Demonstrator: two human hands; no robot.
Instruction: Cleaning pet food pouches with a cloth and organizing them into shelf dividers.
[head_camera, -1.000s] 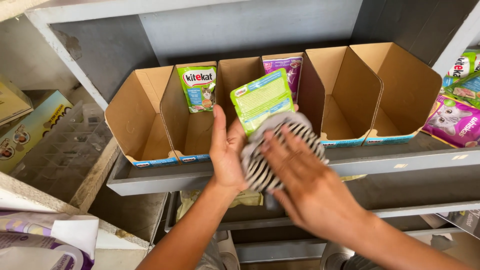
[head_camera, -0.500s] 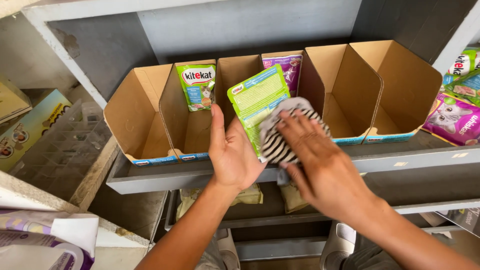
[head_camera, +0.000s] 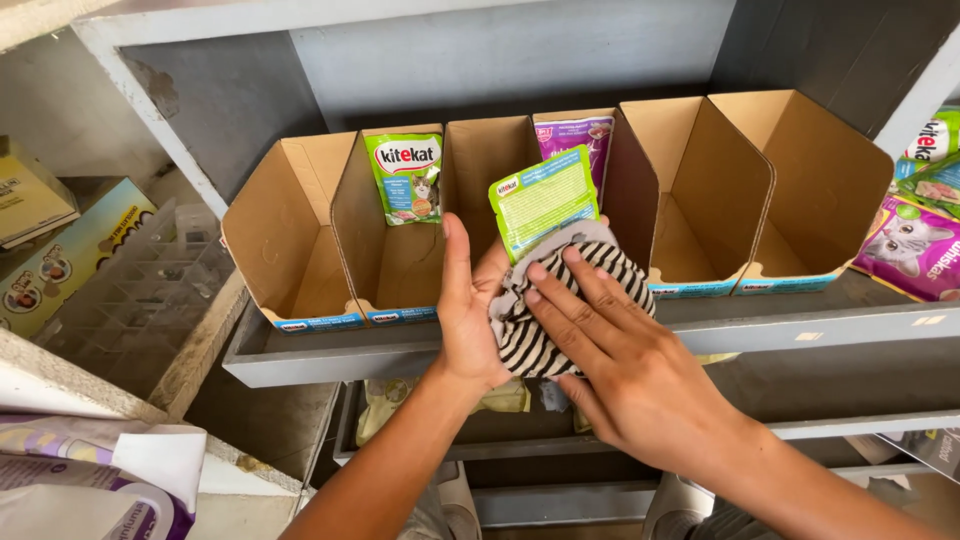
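Step in hand: wiping a flat, bright green foil pouch (head_camera: 543, 200) with a black-and-white striped cloth (head_camera: 545, 315), judged from the way both hands press on them.
Left hand (head_camera: 468, 310): palm open behind pouch and cloth, thumb up, fingers hidden behind the pouch; whether they curl on it cannot be told.
Right hand (head_camera: 625, 375): fingers spread flat on the cloth, pressing it against the pouch's lower half.
Pouch position: upright, in front of the row of open brown cardboard display boxes (head_camera: 700, 200) on the grey metal shelf (head_camera: 800, 330), below a purple pouch (head_camera: 572, 135).
Neighbours: a second green pouch (head_camera: 405, 175) stands in the left box.
Next move calls for: a firm backing palm while the cloth passes over the pouch.
Change from earlier frames: the pouch stands more upright and the cloth sits lower on it; the hands have risen nearer the boxes.
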